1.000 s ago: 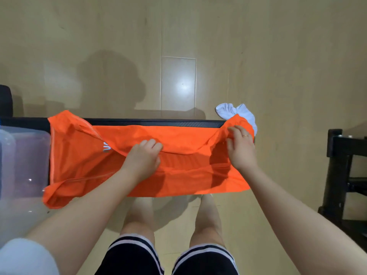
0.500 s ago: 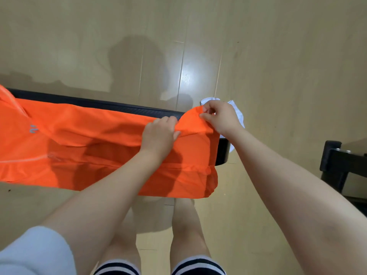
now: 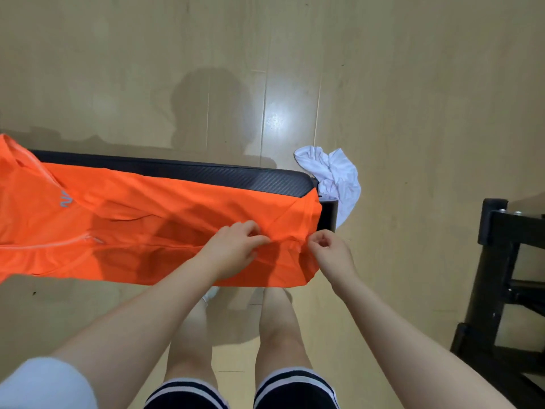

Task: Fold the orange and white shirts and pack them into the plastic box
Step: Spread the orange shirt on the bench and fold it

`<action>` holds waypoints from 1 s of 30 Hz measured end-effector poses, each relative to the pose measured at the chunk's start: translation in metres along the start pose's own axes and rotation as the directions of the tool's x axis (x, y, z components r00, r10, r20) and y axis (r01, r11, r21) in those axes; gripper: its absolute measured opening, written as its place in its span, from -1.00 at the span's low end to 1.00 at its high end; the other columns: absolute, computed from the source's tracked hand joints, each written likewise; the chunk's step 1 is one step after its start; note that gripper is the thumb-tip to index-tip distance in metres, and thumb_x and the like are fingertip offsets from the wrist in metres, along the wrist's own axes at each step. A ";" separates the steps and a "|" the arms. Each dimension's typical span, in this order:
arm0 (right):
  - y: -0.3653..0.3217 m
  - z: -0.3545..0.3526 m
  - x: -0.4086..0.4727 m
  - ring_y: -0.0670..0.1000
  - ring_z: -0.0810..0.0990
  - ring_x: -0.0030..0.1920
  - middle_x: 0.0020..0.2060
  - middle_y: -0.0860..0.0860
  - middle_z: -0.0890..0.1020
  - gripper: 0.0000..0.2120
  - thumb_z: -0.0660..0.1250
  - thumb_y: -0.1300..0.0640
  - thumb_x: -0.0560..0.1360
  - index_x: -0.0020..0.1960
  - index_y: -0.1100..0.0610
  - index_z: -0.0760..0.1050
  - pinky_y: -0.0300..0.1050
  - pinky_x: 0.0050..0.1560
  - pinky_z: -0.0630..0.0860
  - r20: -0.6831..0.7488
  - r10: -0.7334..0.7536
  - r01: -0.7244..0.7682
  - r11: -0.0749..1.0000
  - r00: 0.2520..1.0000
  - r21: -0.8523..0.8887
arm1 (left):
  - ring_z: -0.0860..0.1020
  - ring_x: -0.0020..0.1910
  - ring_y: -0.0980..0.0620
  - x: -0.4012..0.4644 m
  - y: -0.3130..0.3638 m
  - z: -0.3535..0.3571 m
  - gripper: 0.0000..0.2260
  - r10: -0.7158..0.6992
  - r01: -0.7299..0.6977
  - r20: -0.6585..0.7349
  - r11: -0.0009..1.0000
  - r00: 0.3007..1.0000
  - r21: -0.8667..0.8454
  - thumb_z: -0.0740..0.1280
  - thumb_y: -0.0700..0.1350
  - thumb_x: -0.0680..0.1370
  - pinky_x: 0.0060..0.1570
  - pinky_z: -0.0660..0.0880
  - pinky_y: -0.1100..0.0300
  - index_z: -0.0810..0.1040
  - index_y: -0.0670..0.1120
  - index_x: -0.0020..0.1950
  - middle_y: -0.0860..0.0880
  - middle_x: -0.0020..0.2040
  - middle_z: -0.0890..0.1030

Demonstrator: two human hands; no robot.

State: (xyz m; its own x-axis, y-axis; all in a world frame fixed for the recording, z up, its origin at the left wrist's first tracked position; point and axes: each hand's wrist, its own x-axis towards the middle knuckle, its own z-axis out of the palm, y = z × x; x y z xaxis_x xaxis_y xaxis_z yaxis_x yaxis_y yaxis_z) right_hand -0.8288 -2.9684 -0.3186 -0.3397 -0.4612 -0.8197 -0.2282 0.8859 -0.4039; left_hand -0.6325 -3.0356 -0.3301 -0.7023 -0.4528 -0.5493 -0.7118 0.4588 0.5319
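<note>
Leftmost, the orange shirt (image 3: 141,225) lies spread lengthwise over a narrow black bench (image 3: 224,175), its left end running past the frame edge and its near edge hanging down toward the wooden floor (image 3: 413,84); a small pale logo (image 3: 66,201) shows near the left. Further right, the left hand (image 3: 233,250) pinches a fold of the orange fabric between curled fingers and thumb, close to the shirt's right end. Just beside it, the right hand (image 3: 331,250) has its fingers curled at the shirt's right edge, seemingly nipping the hem. Beyond the bench's right end, the white shirt (image 3: 333,178) lies crumpled, partly draped over the corner. At far right stands a black frame (image 3: 501,261).
</note>
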 end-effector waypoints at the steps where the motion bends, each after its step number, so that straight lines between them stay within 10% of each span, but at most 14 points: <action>1: -0.002 0.001 0.004 0.04 0.54 -0.17 -0.27 -0.02 0.57 -0.95 0.26 0.17 0.44 -0.20 0.11 0.48 -0.12 -0.19 0.40 -0.041 0.065 -0.063 0.996 0.997 0.068 | 0.58 -0.07 -0.19 -0.001 0.001 0.002 -0.67 0.043 -0.043 -0.019 0.999 0.999 -0.011 0.17 -0.08 0.48 -0.19 0.54 0.00 0.57 -0.01 0.18 -0.13 0.06 0.57; 6: -0.035 0.000 0.039 0.01 0.52 -0.19 -0.32 -0.08 0.52 -0.71 0.29 -0.14 0.44 -0.28 0.06 0.40 -0.04 -0.07 0.47 -0.237 0.041 -0.003 0.987 0.971 0.159 | 0.60 -0.22 -0.24 0.015 -0.003 -0.010 -0.64 -0.111 0.105 -0.325 0.994 0.939 -0.036 0.10 -0.14 0.50 -0.40 0.49 -0.01 0.46 -0.08 0.26 -0.17 -0.07 0.58; 9: -0.051 0.002 0.055 0.02 0.48 -0.23 -0.36 -0.04 0.49 -0.62 0.30 -0.18 0.40 -0.37 0.07 0.31 -0.12 -0.27 0.35 -0.249 -0.005 -0.017 0.996 0.968 -0.086 | 0.54 0.08 -0.23 0.035 -0.009 -0.022 -0.69 -0.372 0.377 -0.229 0.926 0.900 -0.020 0.13 -0.09 0.60 -0.11 0.46 -0.05 0.33 -0.07 0.34 -0.16 0.12 0.52; 13: -0.055 0.000 0.066 0.04 0.42 -0.23 -0.39 0.01 0.44 -0.73 0.26 0.07 0.46 -0.37 0.11 0.29 -0.14 -0.23 0.29 -0.233 -0.060 0.010 0.977 0.971 -0.211 | 0.55 0.00 -0.26 0.048 -0.012 -0.023 -0.78 -0.366 0.391 -0.210 0.915 0.907 0.093 0.17 -0.09 0.59 -0.19 0.42 -0.03 0.39 -0.19 0.16 -0.22 0.03 0.56; 17: -0.047 -0.010 0.065 -0.02 0.36 -0.32 -0.41 -0.03 0.40 -0.73 0.25 0.13 0.48 -0.37 0.09 0.29 -0.13 -0.24 0.33 -0.291 -0.060 0.115 0.977 0.955 0.178 | 0.53 0.02 -0.27 0.055 -0.012 -0.032 -0.80 -0.473 0.474 -0.171 0.880 0.864 -0.039 0.09 -0.09 0.61 -0.18 0.36 0.01 0.37 -0.17 0.12 -0.23 0.03 0.58; 21: -0.033 -0.013 0.052 -0.03 0.45 -0.31 -0.32 0.02 0.46 -0.81 0.22 0.14 0.54 -0.25 0.10 0.35 -0.16 -0.26 0.50 -0.191 0.132 0.034 0.735 0.973 0.678 | 0.54 -0.05 -0.28 0.051 -0.006 -0.037 -0.80 -0.551 0.488 -0.294 0.832 0.781 -0.263 0.14 -0.08 0.60 -0.21 0.33 0.02 0.36 -0.16 0.15 -0.25 -0.05 0.60; 30: -0.013 0.006 0.040 -0.02 0.46 -0.25 -0.31 -0.03 0.47 -0.75 0.40 -0.02 0.42 -0.26 0.07 0.37 -0.11 -0.14 0.40 -0.112 -0.001 0.047 0.908 0.994 0.416 | 0.54 -0.06 -0.23 0.026 -0.009 -0.005 -0.76 -0.329 0.327 -0.500 0.940 0.801 -0.095 0.27 -0.08 0.46 -0.08 0.47 -0.03 0.46 -0.17 0.06 -0.21 -0.01 0.55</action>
State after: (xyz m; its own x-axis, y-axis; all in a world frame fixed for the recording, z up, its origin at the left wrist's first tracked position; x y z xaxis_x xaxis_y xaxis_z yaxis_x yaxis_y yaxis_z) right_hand -0.8335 -2.9982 -0.3489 -0.4397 -0.4644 -0.7688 0.1560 0.8035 -0.5746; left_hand -0.6444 -3.0555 -0.3456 -0.3345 -0.8957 -0.2930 -0.8998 0.2111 0.3820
